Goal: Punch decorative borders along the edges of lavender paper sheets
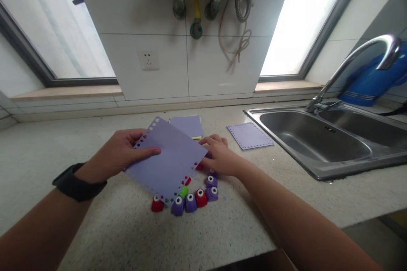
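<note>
My left hand (122, 154) grips a lilac paper sheet (167, 161) by its left edge, thumb on top, holding it tilted above the counter. Small shapes are punched along the sheet's edges. My right hand (219, 156) is at the sheet's right corner, fingers curled over something red that the paper partly hides. Just below the sheet, several small craft punches (190, 199), red, purple and one green, sit in a cluster on the speckled countertop (95, 228).
A stack of lilac and yellow paper (189, 126) lies behind the sheet. Another punched lilac sheet (249, 135) lies near the steel sink (314, 139) with its tap (356, 57) at right. A blue object (372, 84) stands behind the sink.
</note>
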`<state>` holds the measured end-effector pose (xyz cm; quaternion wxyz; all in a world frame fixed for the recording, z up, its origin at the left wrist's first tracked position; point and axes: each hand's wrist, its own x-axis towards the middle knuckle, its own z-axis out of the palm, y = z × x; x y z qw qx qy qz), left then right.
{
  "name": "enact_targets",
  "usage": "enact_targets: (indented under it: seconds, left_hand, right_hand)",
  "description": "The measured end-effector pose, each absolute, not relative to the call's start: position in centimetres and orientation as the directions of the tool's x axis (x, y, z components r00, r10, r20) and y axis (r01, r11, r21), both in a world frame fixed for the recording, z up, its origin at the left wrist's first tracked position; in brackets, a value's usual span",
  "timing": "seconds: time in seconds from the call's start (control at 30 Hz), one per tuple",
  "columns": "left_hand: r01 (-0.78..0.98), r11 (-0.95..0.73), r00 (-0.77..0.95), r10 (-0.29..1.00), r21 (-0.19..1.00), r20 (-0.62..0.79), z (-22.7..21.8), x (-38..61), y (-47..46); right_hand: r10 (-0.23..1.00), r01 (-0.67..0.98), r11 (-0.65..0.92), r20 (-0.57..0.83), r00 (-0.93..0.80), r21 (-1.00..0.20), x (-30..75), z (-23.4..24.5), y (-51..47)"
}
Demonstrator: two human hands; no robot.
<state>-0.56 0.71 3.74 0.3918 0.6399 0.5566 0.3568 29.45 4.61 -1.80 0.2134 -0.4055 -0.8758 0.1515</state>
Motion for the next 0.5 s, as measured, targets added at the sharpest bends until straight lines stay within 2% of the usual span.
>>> enact_targets:
  seconds: [0.1,0.2,0.27,0.37,0.43,0.5]
  left_hand:
    - [0.468,-0.102,0.199,0.980,0.878,0.008,4.0,-0.3,0.7]
    - [0.479,-0.129,0.263,0.965,0.868,-0.002,4.5,0.5,0.8]
    - [0.475,-0.157,0.290,0.957,0.866,0.014,4.9,1.0,0.9]
    - [0.430,-0.192,0.273,0.959,0.882,0.075,5.2,1.2,1.5]
    - [0.311,-0.232,0.140,0.970,0.922,0.197,4.9,1.1,2.1]
    - [0.078,-0.299,-0.059,0.951,0.951,0.303,4.0,1.2,2.5]
  right_hand:
    - [0.815,0.421,0.534,0.315,-0.487,-0.733,29.5,-1.1,4.6]
    - [0.813,0.138,0.356,0.233,-0.533,-0.924,29.6,-0.8,4.3]
    - [0.804,0.058,0.269,0.191,-0.563,-0.961,29.5,-1.0,4.1]
    - [0.839,0.020,0.267,0.222,-0.497,-0.964,29.6,-1.3,4.2]
    - [0.869,-0.021,0.296,0.279,-0.409,-0.955,29.8,-1.4,4.5]
    - [0.887,-0.074,0.322,0.328,-0.326,-0.944,30.0,-1.4,4.9]
